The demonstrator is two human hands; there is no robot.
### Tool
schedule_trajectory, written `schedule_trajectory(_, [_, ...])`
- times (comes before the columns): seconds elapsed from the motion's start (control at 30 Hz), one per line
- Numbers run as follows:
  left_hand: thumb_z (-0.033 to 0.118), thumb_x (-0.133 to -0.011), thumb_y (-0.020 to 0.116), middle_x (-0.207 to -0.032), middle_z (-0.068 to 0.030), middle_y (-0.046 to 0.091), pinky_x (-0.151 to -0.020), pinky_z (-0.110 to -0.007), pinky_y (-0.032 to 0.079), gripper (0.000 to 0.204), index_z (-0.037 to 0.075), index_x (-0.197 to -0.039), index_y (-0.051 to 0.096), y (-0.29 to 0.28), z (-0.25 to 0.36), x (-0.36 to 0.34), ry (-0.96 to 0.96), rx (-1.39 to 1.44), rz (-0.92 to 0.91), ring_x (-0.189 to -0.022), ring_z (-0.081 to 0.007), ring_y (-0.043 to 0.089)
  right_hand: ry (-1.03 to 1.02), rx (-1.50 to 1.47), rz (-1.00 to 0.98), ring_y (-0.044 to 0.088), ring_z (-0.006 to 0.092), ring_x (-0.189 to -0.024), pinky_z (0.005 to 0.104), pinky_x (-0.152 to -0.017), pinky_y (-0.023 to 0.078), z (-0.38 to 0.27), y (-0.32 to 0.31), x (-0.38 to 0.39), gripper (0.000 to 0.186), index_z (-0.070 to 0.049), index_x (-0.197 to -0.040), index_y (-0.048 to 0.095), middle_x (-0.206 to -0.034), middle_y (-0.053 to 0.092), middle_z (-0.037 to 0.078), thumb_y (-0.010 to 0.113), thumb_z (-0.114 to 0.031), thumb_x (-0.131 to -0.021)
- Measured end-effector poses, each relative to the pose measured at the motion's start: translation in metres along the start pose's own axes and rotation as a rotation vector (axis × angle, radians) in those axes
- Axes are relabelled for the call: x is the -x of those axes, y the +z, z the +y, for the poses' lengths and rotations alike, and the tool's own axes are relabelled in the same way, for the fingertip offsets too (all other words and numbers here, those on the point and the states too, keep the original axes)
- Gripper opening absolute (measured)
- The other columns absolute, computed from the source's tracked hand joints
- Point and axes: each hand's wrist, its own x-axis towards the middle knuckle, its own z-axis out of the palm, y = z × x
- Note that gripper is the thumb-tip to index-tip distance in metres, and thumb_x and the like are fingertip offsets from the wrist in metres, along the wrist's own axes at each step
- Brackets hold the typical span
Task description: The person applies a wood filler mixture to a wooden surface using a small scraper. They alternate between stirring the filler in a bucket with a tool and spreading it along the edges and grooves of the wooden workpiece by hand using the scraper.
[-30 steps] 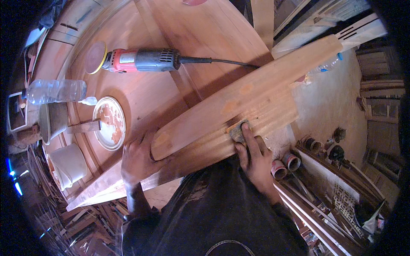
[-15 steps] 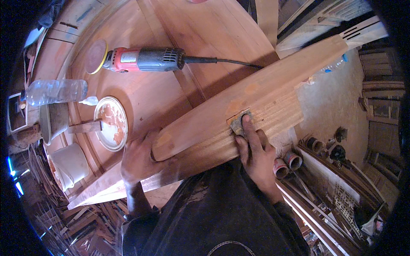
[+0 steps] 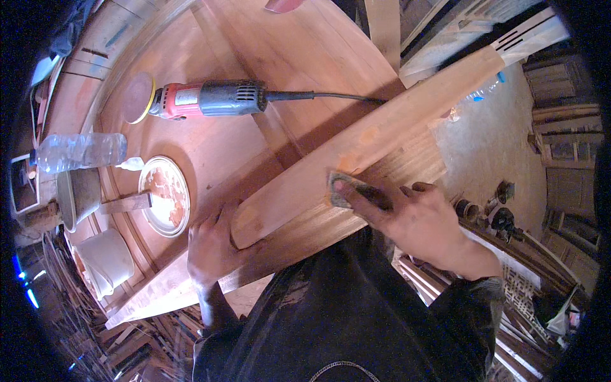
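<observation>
Left hand (image 3: 212, 248) grips wooden board (image 3: 388, 127), right hand (image 3: 420, 219) clasps grey block (image 3: 338, 200); label (image 3: 186, 96) on power sander (image 3: 223, 99) unreadable

Opens ahead of the left hand (image 3: 211, 245) over bare tabletop (image 3: 238, 153), as far as the red-and-black sander (image 3: 210, 99) and the cord (image 3: 337, 96) trailing from it. Narrows just left of the left hand at the round lid (image 3: 186, 205), with the white bucket (image 3: 107, 254) farther left. Meets the long wooden board (image 3: 388, 130) between the hands, blocking low crossings from the right hand (image 3: 428, 223) toward the tabletop. Lies free along the board's upper face beyond the right hand.
</observation>
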Motion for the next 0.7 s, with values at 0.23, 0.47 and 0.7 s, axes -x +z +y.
schedule_trajectory(0.23, [0.044,-0.062,0.086,-0.116,-0.019,0.064,-0.084,-0.048,0.052,0.083,0.005,-0.128,0.055,0.008,-0.003,0.005,0.033,-0.019,0.074,-0.099,-0.0368,0.066,0.205,-0.017,-0.136,0.065,0.0291,-0.066,0.0391,-0.06,0.054,0.034,-0.028,0.012,0.055,-0.029,-0.139,0.052,-0.088,0.063,0.009,0.066,-0.025,-0.087])
schedule_trajectory(0.47, [0.045,-0.063,0.085,-0.113,-0.0182,0.066,-0.081,-0.049,0.053,0.079,0.006,-0.126,0.057,0.001,-0.005,-0.003,0.09,0.02,0.067,-0.095,-0.037,0.067,0.315,-0.464,0.093,0.063,0.0268,-0.065,0.0401,-0.059,0.052,-0.007,0.024,0.024,0.061,-0.027,-0.139,0.054,-0.079,0.06,0.009,0.075,-0.023,-0.081])
schedule_trajectory(0.7, [0.051,-0.063,0.084,-0.112,-0.0192,0.065,-0.084,-0.051,0.052,0.079,0.007,-0.123,0.058,-0.011,-0.003,-0.002,0.022,-0.052,-0.084,-0.097,-0.0387,0.067,0.313,-0.373,0.324,0.062,0.0243,-0.065,0.0371,-0.059,0.053,-0.015,0.078,0.021,0.06,-0.027,-0.14,0.054,-0.08,0.059,0.006,0.074,-0.027,-0.083])
